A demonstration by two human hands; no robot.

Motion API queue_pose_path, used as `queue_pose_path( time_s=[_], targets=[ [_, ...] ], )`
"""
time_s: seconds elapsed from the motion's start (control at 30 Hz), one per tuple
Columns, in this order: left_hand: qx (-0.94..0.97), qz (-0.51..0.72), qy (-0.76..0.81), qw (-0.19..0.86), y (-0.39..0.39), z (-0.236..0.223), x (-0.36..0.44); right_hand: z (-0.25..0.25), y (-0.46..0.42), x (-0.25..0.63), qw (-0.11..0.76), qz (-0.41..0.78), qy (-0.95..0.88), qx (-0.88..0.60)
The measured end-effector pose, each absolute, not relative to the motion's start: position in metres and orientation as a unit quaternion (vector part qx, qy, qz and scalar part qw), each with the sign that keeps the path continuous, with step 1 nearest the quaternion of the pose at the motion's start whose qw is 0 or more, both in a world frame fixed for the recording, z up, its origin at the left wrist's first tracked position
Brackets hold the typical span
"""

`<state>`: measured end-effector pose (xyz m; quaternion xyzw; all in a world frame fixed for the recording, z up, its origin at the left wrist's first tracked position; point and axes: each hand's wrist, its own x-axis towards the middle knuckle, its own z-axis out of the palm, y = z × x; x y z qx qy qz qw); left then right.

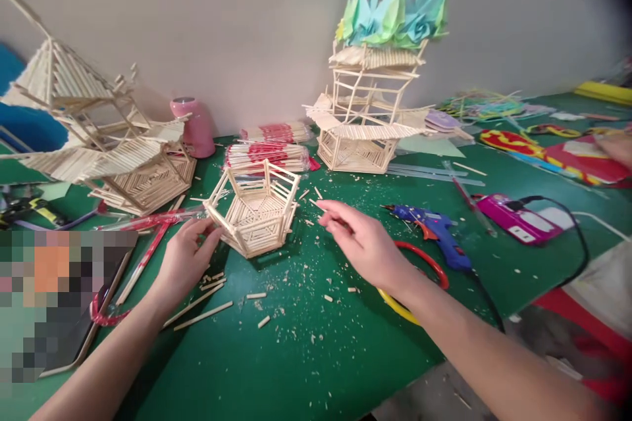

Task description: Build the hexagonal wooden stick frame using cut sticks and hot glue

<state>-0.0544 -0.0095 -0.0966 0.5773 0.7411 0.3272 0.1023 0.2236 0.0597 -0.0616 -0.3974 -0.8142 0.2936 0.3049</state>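
A small hexagonal frame of thin wooden sticks, with a patterned floor and low rails, stands on the green table. At its left corner is my left hand, with thumb and fingers closed on the frame's edge. To the right of the frame, my right hand pinches a short wooden stick whose tip points toward the frame. Farther right lies a blue glue gun, apart from my hand. Cut stick pieces and crumbs are scattered in front of the frame.
Two stick pavilions stand behind, one at left, one with paper streamers. Stick bundles and a pink bottle are near the wall. A purple power strip and its cables lie right. Another person's hand shows.
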Motion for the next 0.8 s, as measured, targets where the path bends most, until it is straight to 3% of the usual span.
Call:
queue_pose_path(
  time_s=[0.17, 0.33, 0.6, 0.8],
  targets=[
    [0.543, 0.319, 0.775, 0.054, -0.045, -0.085, -0.056, -0.068, 0.039, 0.245, 0.406, 0.288, -0.734, -0.462],
    [0.592, 0.312, 0.741, 0.052, -0.084, -0.08, -0.049, -0.074, 0.021, 0.254, 0.434, 0.28, -0.697, -0.497],
    [0.64, 0.271, 0.719, 0.02, -0.071, -0.084, -0.042, -0.101, 0.02, 0.315, 0.31, 0.106, -0.743, -0.583],
    [0.673, 0.232, 0.703, 0.005, -0.036, -0.105, -0.034, -0.096, 0.014, 0.331, 0.203, 0.191, -0.79, -0.547]
  ],
)
